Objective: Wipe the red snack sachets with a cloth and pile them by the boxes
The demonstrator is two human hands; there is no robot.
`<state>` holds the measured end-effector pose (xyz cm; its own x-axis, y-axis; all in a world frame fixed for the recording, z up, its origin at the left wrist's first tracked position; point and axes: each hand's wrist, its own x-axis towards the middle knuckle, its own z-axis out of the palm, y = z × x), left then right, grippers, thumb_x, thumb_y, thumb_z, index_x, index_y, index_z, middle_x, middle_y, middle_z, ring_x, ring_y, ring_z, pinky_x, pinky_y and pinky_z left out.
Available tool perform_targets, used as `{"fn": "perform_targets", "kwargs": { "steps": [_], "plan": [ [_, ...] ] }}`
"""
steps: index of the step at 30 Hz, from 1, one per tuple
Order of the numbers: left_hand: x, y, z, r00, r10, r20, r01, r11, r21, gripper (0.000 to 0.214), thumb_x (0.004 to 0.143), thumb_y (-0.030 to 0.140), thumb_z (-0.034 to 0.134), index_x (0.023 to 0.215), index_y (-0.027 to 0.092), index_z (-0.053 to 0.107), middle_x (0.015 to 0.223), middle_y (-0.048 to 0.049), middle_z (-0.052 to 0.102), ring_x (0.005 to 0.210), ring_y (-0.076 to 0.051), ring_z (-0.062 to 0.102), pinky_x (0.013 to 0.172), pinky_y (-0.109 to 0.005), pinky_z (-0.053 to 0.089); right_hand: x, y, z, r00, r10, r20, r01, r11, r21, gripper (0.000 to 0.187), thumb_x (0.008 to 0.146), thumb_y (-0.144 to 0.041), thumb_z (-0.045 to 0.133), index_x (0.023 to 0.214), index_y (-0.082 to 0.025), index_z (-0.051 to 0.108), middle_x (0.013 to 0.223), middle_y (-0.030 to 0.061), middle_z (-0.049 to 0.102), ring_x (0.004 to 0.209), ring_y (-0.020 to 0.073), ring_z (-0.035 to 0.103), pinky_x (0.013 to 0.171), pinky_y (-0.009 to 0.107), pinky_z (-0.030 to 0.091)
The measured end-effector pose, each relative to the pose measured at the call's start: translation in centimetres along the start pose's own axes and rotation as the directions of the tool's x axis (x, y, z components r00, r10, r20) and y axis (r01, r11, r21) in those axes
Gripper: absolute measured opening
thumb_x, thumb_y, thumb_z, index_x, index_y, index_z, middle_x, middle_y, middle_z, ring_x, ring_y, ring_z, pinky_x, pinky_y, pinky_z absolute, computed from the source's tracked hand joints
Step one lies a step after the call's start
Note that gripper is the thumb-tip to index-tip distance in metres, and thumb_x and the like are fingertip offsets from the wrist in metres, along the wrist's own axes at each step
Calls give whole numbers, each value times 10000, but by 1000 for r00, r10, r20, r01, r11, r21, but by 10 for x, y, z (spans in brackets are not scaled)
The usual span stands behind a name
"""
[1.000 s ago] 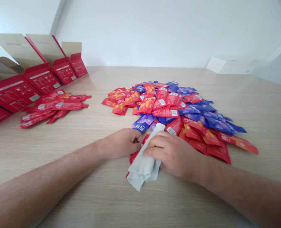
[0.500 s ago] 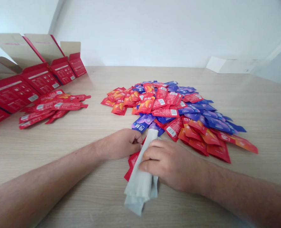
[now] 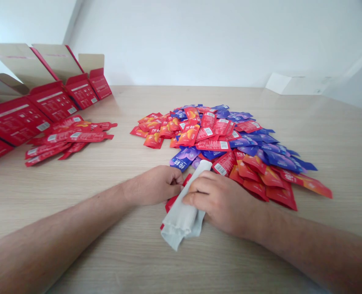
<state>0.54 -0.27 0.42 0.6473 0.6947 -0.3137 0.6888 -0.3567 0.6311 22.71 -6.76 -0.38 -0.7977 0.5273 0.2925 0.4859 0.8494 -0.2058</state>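
Note:
My right hand (image 3: pixel 219 202) is closed around a long white, ribbed bundle (image 3: pixel 185 212) with a thin, pale, see-through wrap hanging loose at its near end. The bundle is tilted, its far end close to the pile of sachets. My left hand (image 3: pixel 158 185) is closed, thumb against curled fingers, at the edge of a red sachet (image 3: pixel 170 203). The bundle covers most of that sachet, so I cannot see how many lie there. Just beyond both hands spreads a pile of red-orange sachets (image 3: pixel 189 134) and blue-purple sachets (image 3: pixel 183 158).
Open red cartons (image 3: pixel 50 102) stand in a row on the left, flaps raised. In front of them lies a smaller heap of red sachets (image 3: pixel 67 136). A white object (image 3: pixel 294 84) sits at the back right, by the wall, on the wood-grain table (image 3: pixel 330 143).
My right hand has moved the white bundle slightly away from me and to the right, and its loose near end has drawn up. My left hand has stayed in place.

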Motion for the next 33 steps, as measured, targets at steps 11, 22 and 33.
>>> {"fn": "perform_targets", "kwargs": {
  "steps": [11, 22, 33],
  "plan": [
    [0, 0, 0, 1000, 25, -8, -25, 1000, 2, 109, 826, 236, 529, 833, 225, 637, 675, 68, 592, 626, -113, 524, 547, -223, 352, 0, -1, -1, 999, -26, 28, 27, 1000, -6, 193, 1013, -196, 589, 1138, -187, 735, 1047, 76, 704, 1011, 237, 580, 907, 405, 480],
    [0, 1, -1, 1000, 7, -6, -7, 1000, 4, 105, 824, 254, 539, 846, 228, 638, 680, 63, 606, 634, -122, 536, 568, -235, 353, 1, -1, -2, 998, -48, 39, 48, 999, 5, 198, 1008, -200, 599, 1150, -197, 738, 1050, 71, 711, 1033, 238, 583, 929, 407, 478],
    [0, 0, -1, 1000, 20, -14, -20, 1000, 3, 105, 835, 260, 539, 842, 227, 638, 697, 62, 613, 645, -120, 534, 561, -226, 356, 1, -3, -2, 996, -60, 61, 60, 998, 13, 203, 1031, -212, 563, 1142, -201, 733, 1061, 65, 712, 1044, 240, 584, 933, 411, 475]
  ]
}}
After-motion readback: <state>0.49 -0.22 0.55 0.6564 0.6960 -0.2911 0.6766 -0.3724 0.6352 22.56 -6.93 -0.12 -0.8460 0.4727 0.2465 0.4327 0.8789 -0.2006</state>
